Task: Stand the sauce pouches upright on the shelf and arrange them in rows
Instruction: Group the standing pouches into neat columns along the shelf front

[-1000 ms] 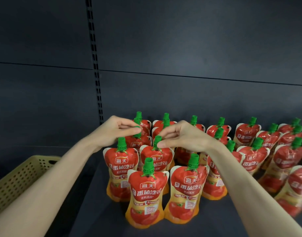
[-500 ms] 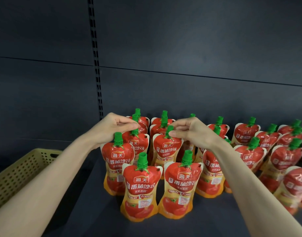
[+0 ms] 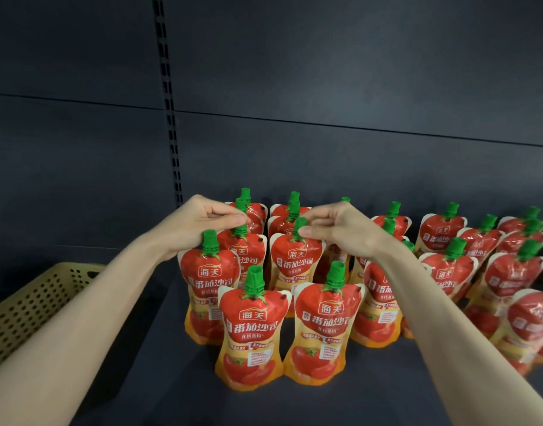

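Since half a second ago your hands have barely shifted; the pouches they grip stand a little straighter. Your left hand (image 3: pixel 202 222) has thumb and fingers pinched together on the green screw cap of a red-and-orange tomato sauce pouch (image 3: pixel 244 250) in the second row of the dark grey shelf (image 3: pixel 172 379). Your right hand (image 3: pixel 341 229) pinches the cap of the neighbouring pouch (image 3: pixel 295 259). Both stand upright, long axis vertical, spouts up, labels facing you. A beige perforated plastic basket (image 3: pixel 33 302) sits well to the left.
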